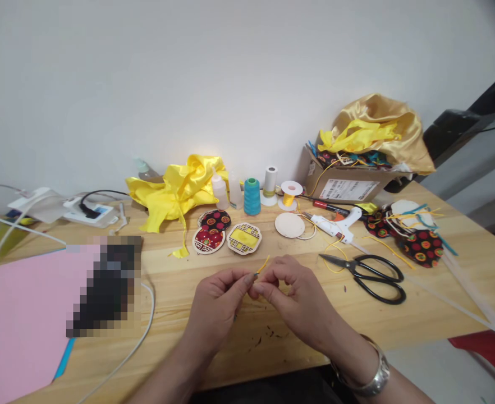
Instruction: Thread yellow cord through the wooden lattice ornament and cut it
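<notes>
My left hand (221, 294) and my right hand (294, 293) meet above the front middle of the table, fingertips pinched together. A short end of yellow cord (265, 264) sticks up from between them, with a bit of blue at its base. The rest of the cord is hidden by my fingers. Just beyond lie a wooden lattice frame with a yellow centre (244, 238) and a round lattice piece with red patterned fabric (209, 241). Black-handled scissors (359, 270) rest to the right of my right hand, blades pointing left.
Behind stand a teal thread cone (252, 196), a yellow cord spool (291, 193) and a squeeze bottle (219, 192). Yellow satin (174, 193) lies at back left. A white glue gun (335, 224) sits near a full cardboard box (346, 182). A white cable (150, 314) runs at left.
</notes>
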{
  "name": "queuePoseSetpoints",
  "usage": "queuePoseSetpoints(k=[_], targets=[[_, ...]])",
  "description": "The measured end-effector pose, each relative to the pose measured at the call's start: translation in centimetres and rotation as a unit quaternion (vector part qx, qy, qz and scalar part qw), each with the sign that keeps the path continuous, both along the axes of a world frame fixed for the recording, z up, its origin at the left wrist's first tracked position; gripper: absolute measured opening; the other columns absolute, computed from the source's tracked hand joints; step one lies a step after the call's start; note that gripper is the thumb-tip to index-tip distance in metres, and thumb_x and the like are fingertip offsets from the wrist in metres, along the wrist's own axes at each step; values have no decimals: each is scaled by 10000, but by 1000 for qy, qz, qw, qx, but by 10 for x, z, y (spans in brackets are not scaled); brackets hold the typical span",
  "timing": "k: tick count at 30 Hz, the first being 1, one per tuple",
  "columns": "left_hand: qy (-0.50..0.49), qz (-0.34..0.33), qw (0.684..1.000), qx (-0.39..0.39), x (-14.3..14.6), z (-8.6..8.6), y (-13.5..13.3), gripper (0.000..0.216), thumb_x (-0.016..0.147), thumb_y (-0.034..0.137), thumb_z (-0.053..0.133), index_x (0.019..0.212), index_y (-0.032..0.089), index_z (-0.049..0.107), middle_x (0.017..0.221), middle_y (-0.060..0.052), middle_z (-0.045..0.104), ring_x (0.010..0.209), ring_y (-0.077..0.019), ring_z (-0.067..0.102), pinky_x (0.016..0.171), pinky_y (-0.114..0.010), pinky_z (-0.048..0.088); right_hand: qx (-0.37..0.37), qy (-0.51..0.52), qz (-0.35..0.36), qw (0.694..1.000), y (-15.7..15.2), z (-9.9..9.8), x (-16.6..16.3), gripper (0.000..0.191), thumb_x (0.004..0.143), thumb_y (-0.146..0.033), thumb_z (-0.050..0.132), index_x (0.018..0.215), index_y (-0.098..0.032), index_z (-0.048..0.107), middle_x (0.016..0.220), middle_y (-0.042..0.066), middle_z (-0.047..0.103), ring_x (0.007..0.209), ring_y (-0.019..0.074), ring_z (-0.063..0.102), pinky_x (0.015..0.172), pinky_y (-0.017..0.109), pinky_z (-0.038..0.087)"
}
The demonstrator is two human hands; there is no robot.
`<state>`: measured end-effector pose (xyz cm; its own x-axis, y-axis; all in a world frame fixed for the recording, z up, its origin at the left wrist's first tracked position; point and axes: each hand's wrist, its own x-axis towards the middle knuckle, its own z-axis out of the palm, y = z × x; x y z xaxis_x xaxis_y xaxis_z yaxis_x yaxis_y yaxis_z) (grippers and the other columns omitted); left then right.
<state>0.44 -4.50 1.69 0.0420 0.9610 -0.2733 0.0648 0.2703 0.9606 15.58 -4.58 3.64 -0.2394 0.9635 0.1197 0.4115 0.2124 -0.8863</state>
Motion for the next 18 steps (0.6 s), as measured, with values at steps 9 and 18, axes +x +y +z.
queuePoseSetpoints(k=[9, 18], targets=[[15, -8, 1000, 18, 1, 1, -2, 221, 724, 368, 669, 646, 164, 698, 532, 16, 588, 431, -65, 361, 410, -192, 245, -9, -8, -9, 1000, 0, -1, -2, 172, 782, -100, 614, 634, -185, 620, 700, -17, 598, 781, 148, 542, 734, 300, 396], [22, -8, 999, 24, 0, -2, -1, 224, 738, 366, 662, 627, 173, 693, 565, 2, 638, 519, -101, 502, 494, -184, 364, -15, -9, -9, 1000, -1, -3, -1, 157, 775, -130, 631, 633, -194, 620, 718, -10, 613, 786, 158, 552, 729, 305, 408]])
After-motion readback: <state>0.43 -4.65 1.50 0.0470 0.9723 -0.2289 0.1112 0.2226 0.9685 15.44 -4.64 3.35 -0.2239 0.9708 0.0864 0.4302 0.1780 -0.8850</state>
